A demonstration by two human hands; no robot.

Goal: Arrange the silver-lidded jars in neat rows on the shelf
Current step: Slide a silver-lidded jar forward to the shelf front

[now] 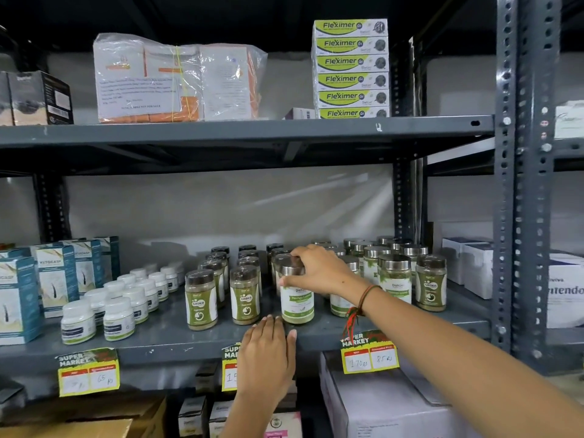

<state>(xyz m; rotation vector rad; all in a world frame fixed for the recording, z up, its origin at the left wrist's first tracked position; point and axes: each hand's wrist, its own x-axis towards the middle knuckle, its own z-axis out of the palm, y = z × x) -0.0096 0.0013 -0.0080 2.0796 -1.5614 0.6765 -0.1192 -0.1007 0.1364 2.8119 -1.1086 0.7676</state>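
My right hand (319,270) grips the silver lid of a green-labelled Moringa jar (297,303) that stands on the grey shelf (170,338) near its front edge. My left hand (268,349) rests flat on the shelf's front edge just below that jar, fingers together, holding nothing. Behind and right of my right hand stand several more silver-lidded jars (395,273), partly hidden by my wrist. One dark-lidded Gaska jar (430,282) stands at the right end of that group.
Rows of dark-lidded Gaska jars (245,294) stand left of the held jar. Small white bottles (118,317) and teal boxes (57,279) fill the shelf's left. White boxes (467,267) sit at right beside a steel upright (518,216). Price tags (369,355) hang below; the upper shelf (240,129) carries boxes.
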